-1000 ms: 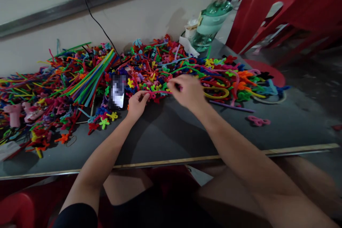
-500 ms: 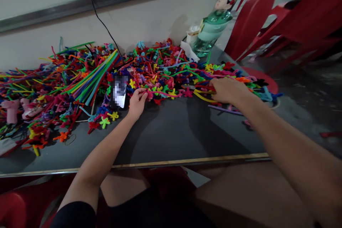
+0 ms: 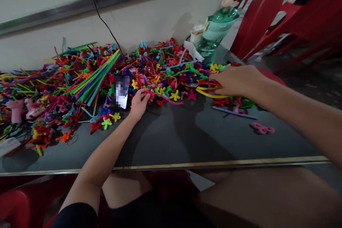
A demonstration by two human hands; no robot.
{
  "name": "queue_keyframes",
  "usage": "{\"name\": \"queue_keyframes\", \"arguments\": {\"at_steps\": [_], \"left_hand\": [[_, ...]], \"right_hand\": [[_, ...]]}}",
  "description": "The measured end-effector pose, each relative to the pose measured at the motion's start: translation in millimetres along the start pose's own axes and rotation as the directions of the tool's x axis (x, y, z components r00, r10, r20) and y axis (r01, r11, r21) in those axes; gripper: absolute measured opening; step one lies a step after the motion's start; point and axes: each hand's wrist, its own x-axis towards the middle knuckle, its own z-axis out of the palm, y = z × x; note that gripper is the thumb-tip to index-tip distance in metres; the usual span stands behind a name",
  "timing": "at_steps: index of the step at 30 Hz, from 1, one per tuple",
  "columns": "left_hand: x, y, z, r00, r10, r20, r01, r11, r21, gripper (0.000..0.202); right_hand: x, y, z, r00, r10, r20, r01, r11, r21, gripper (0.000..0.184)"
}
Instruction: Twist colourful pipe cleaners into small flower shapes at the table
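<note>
My left hand point(image 3: 138, 102) pinches the end of a pink pipe cleaner point(image 3: 165, 98) that trails right over the dark table point(image 3: 171, 139). My right hand point(image 3: 237, 80) is lifted above the right side of the colourful pile, fingers closed on yellow-handled scissors point(image 3: 211, 92). A big heap of bent pipe cleaners and small flower shapes point(image 3: 160, 71) spreads along the back of the table. A bundle of straight pipe cleaners point(image 3: 93, 78) lies to the left, beside a phone point(image 3: 120, 92).
A green bottle with a doll-head cap point(image 3: 217, 28) stands at the back right near a white cup. Red plastic chairs point(image 3: 280, 17) stand to the right. A pink twisted piece point(image 3: 262, 128) and a purple stem point(image 3: 235, 113) lie apart. A black cable runs up the wall.
My right hand went from the pink pipe cleaner to the right side of the pile, closed on the yellow-handled scissors and lifted them. My left hand stayed in place.
</note>
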Motion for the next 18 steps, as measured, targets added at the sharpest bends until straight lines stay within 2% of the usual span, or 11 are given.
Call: {"name": "queue_keyframes", "arguments": {"at_steps": [2,4,8,11,14,16,18], "left_hand": [[0.4,-0.7,-0.3,1.000,0.005,0.005,-0.005,1.000,-0.008,0.014],[0.8,-2.1,-0.7,1.000,0.007,0.014,-0.007,1.000,-0.017,0.014],[1.8,-5.6,-1.4,1.000,0.016,0.004,-0.016,0.999,-0.046,0.012],[3.4,-7.7,-2.5,0.999,0.028,0.015,-0.027,0.997,-0.072,0.010],[5.6,-8.3,-3.9,0.999,0.035,0.028,-0.032,0.994,-0.100,0.009],[6.5,-7.9,-4.3,0.999,0.031,0.029,-0.027,0.993,-0.112,0.009],[6.5,-7.3,-4.2,0.999,0.021,0.032,-0.017,0.993,-0.113,0.008]], "right_hand": [[-0.3,2.6,0.2,0.984,-0.094,-0.155,0.079,0.992,-0.096,0.044],[1.0,0.1,1.0,0.972,-0.135,-0.193,0.114,0.987,-0.115,0.044],[3.3,-10.0,-3.6,0.999,0.033,-0.010,-0.032,0.996,0.085,0.034],[2.0,-7.2,-15.6,0.993,0.120,0.000,-0.120,0.989,0.083,0.025],[0.4,8.8,-31.5,0.964,0.255,0.074,-0.260,0.963,0.067,0.021],[0.5,22.8,-38.7,0.945,0.318,0.072,-0.324,0.940,0.102,0.019],[1.5,33.8,-39.4,0.945,0.328,-0.005,-0.319,0.924,0.212,0.025]]}}
